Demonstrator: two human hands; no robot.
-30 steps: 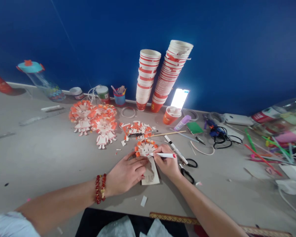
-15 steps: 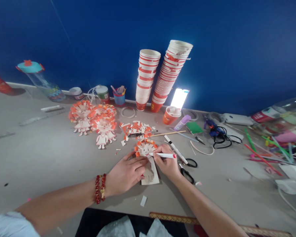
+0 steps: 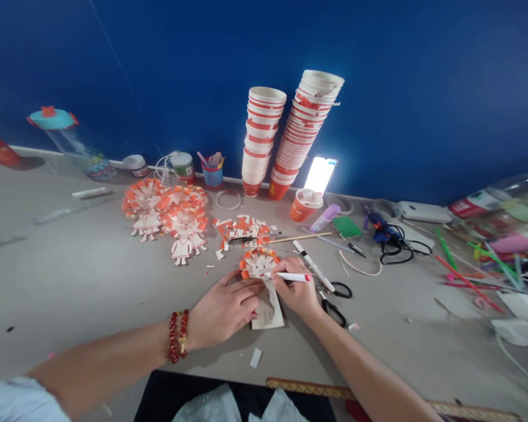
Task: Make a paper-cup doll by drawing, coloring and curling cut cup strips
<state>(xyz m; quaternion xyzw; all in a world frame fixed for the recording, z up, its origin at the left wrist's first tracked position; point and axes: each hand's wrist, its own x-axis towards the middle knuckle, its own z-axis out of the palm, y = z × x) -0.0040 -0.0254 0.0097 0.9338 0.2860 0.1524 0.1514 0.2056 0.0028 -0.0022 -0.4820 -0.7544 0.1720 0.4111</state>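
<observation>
My right hand (image 3: 297,290) is closed around a white marker with a red end (image 3: 297,276). The marker's tip touches the drawn face of a paper lion (image 3: 259,266), which has curled orange and white strips as a mane. Below the face, a white card (image 3: 268,319) shows a pencilled body outline. My left hand (image 3: 224,308) lies over the left side of the card and face, fingers extended and pressing down, hiding part of both. Black-handled scissors (image 3: 334,310) rest beside my right wrist, near a second white marker (image 3: 313,266).
Finished paper lions (image 3: 180,225) lie to the left. Orange and white scraps (image 3: 246,228) are heaped behind the work. Two tall stacks of paper cups (image 3: 264,135), a lit phone (image 3: 320,174) and a glue stick (image 3: 325,218) stand at the back. Coloured strips (image 3: 470,275) clutter the right.
The marker's red end has shifted slightly left and the tip has moved a little over the mouth area. My left hand stays in place.
</observation>
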